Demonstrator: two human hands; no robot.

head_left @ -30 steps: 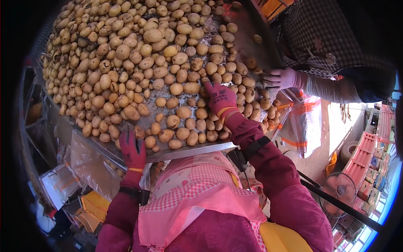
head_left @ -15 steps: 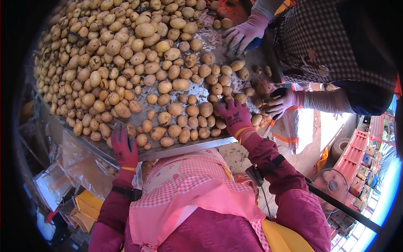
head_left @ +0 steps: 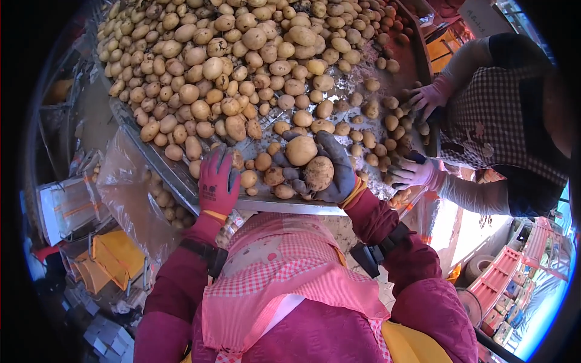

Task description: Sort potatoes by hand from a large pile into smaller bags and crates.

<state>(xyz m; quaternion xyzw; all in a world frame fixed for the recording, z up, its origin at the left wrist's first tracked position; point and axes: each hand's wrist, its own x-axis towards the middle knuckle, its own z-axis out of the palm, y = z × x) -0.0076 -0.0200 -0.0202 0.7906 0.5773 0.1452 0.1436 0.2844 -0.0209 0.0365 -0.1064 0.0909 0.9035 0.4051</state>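
Note:
Potatoes (head_left: pixel 213 66) lie heaped on a metal table (head_left: pixel 284 207), thinning out toward its near edge. My right hand (head_left: pixel 340 166), in a pink glove with a grey palm, is turned palm up at that edge. Its fingers curl around two large potatoes (head_left: pixel 301 150), one of them browner and nearer the wrist. To its left, my left hand (head_left: pixel 219 181) rests back up at the near rim. The left fingers stretch forward against loose potatoes, with the thumb apart, and nothing shows in its grip. Smaller potatoes (head_left: pixel 263 161) lie between my hands.
At the right a co-worker's two gloved hands (head_left: pixel 414 173) reach among potatoes on the same table. Clear plastic bagging (head_left: pixel 130 181) with potatoes inside hangs below the left edge. Yellow-orange crates (head_left: pixel 118 257) stand lower left, and a red metal frame (head_left: pixel 495 266) lower right.
My right hand has turned from back up to palm up and taken hold of potatoes. My left hand has moved farther onto the table. The co-worker's far hand has shifted onto potatoes.

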